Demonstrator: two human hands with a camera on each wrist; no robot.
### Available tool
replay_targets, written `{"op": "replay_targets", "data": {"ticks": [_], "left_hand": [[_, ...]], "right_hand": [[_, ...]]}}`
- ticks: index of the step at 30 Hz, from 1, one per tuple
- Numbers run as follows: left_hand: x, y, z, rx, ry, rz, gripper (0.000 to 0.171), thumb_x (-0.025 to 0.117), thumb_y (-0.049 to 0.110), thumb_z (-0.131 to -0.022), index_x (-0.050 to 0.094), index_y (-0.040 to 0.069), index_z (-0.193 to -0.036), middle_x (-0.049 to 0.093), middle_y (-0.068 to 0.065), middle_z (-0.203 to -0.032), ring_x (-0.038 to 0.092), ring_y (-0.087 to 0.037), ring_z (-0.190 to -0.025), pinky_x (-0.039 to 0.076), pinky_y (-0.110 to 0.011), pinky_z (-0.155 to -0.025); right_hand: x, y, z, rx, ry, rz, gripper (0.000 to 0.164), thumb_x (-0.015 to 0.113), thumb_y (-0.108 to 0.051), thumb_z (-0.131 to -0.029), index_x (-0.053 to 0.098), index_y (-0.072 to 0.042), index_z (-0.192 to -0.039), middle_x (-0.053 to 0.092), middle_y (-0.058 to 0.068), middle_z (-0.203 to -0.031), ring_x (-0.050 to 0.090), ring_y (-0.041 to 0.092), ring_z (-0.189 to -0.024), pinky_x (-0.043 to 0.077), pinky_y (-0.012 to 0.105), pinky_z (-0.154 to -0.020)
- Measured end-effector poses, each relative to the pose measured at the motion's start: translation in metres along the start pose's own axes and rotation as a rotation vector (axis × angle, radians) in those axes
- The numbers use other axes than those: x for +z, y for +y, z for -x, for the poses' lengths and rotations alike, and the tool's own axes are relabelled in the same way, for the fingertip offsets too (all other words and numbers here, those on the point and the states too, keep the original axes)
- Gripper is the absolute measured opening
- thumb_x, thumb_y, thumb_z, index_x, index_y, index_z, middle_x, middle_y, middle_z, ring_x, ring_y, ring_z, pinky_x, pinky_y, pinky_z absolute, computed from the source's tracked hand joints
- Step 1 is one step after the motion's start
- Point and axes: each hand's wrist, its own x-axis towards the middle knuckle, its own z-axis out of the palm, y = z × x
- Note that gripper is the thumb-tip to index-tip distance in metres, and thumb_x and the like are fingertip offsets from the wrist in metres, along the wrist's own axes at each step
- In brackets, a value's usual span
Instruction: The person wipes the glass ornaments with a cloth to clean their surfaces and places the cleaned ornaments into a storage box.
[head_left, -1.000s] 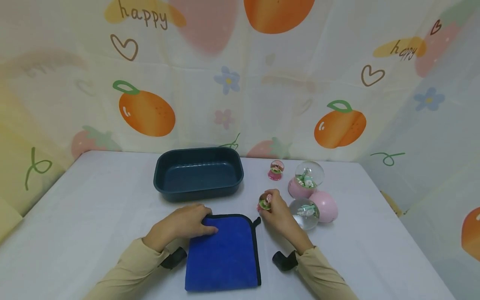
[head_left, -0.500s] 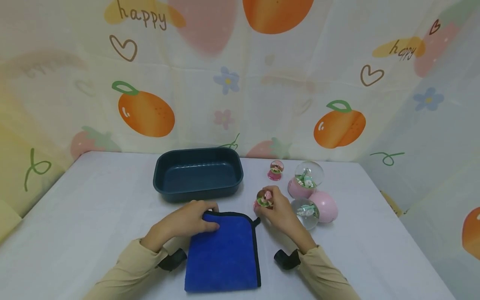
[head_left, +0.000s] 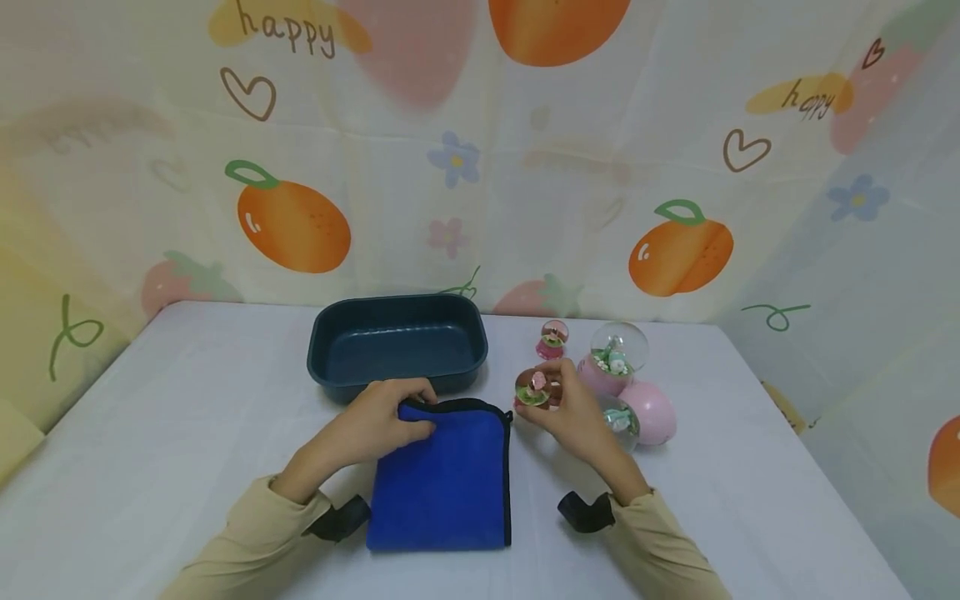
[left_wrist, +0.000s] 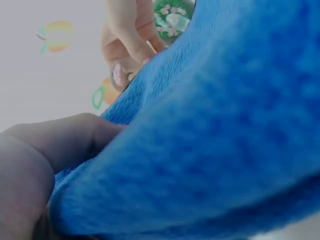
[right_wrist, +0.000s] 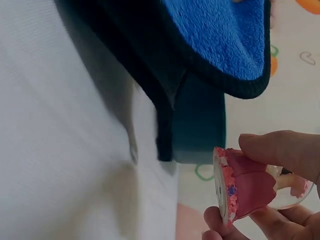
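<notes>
Since a second ago, the left hand has drawn the blue cloth farther from the person, and its far edge now curves upward. The right hand has moved slightly outward with the small snow globe.

Nearest are two tan sleeves, each with a black wrist mount beside it. Between the arms lies the blue cloth, trimmed in black; the right wrist view shows its far part standing off the desk. The left fingers are closed on its far left corner, thumb on the near face.

Just beyond the cloth's far right corner, the right fingers pinch the small snow globe by its pink base. The right wrist view shows the white underside, clear of the desk.

Just beside the right hand, a large snow globe lies on its side, its pink base pointing right and its clear ball partly hidden. Behind it stands another large snow globe. A dark teal tray sits beyond the cloth, and a second small snow globe stands to its right. A fruit-printed curtain hangs at the back.
</notes>
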Motion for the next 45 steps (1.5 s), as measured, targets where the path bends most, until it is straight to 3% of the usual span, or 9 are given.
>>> {"op": "replay_targets", "data": {"ticks": [4, 9, 14, 25, 31, 36, 45], "left_hand": [[-0.004, 0.002, 0.001, 0.019, 0.076, 0.027, 0.016, 0.071, 0.012, -0.087, 0.066, 0.015, -0.102, 0.072, -0.007, -0.111, 0.065, -0.026, -0.106, 0.054, -0.047, -0.090], [-0.007, 0.008, 0.002, 0.044, 0.189, 0.079, 0.015, 0.072, 0.011, -0.087, 0.064, 0.014, -0.100, 0.074, -0.009, -0.108, 0.067, -0.030, -0.106, 0.055, -0.050, -0.089], [-0.010, 0.014, 0.003, 0.014, 0.283, 0.131, 0.017, 0.072, 0.012, -0.088, 0.063, 0.013, -0.102, 0.073, -0.009, -0.106, 0.066, -0.029, -0.106, 0.053, -0.050, -0.090], [-0.014, 0.022, 0.007, -0.072, 0.382, 0.236, 0.024, 0.071, 0.017, -0.091, 0.061, 0.010, -0.112, 0.067, -0.013, -0.123, 0.063, -0.033, -0.117, 0.047, -0.057, -0.099], [-0.013, 0.029, 0.009, -0.046, 0.451, 0.309, 0.025, 0.071, 0.016, -0.091, 0.062, 0.009, -0.112, 0.070, -0.012, -0.116, 0.063, -0.027, -0.110, 0.048, -0.052, -0.097], [-0.009, 0.034, 0.010, 0.006, 0.450, 0.374, 0.025, 0.072, 0.016, -0.091, 0.061, 0.010, -0.113, 0.069, -0.010, -0.111, 0.063, -0.023, -0.104, 0.050, -0.044, -0.093], [0.003, 0.041, 0.013, 0.090, 0.347, 0.491, 0.023, 0.068, 0.013, -0.093, 0.060, 0.009, -0.114, 0.066, -0.010, -0.113, 0.061, -0.026, -0.106, 0.052, -0.042, -0.092]], "right_hand": [[-0.006, -0.003, 0.002, -0.026, -0.011, -0.011, 0.055, 0.082, -0.008, -0.079, 0.050, -0.003, -0.123, 0.066, 0.018, -0.117, 0.062, 0.027, -0.096, 0.052, 0.043, -0.088], [-0.015, -0.004, 0.004, -0.087, -0.024, -0.005, 0.053, 0.081, -0.012, -0.081, 0.053, -0.004, -0.125, 0.067, 0.017, -0.119, 0.066, 0.029, -0.100, 0.054, 0.044, -0.092], [-0.024, -0.010, 0.008, -0.122, -0.004, -0.016, 0.055, 0.083, -0.014, -0.080, 0.052, -0.005, -0.124, 0.070, 0.014, -0.114, 0.067, 0.026, -0.102, 0.053, 0.044, -0.093], [-0.022, -0.018, 0.017, -0.186, -0.068, 0.027, 0.051, 0.086, -0.018, -0.077, 0.059, -0.008, -0.119, 0.071, 0.009, -0.115, 0.069, 0.025, -0.102, 0.055, 0.045, -0.092], [-0.014, -0.026, 0.021, -0.219, -0.107, 0.032, 0.053, 0.087, -0.017, -0.075, 0.060, -0.009, -0.120, 0.071, 0.005, -0.115, 0.070, 0.020, -0.100, 0.056, 0.035, -0.089], [-0.007, -0.028, 0.023, -0.231, -0.133, 0.024, 0.050, 0.087, -0.018, -0.076, 0.057, -0.011, -0.115, 0.074, 0.005, -0.112, 0.070, 0.018, -0.098, 0.055, 0.025, -0.086], [-0.001, -0.027, 0.022, -0.318, -0.156, 0.018, 0.048, 0.084, -0.017, -0.079, 0.058, -0.010, -0.119, 0.071, 0.005, -0.116, 0.070, 0.018, -0.100, 0.057, 0.035, -0.090]]}}
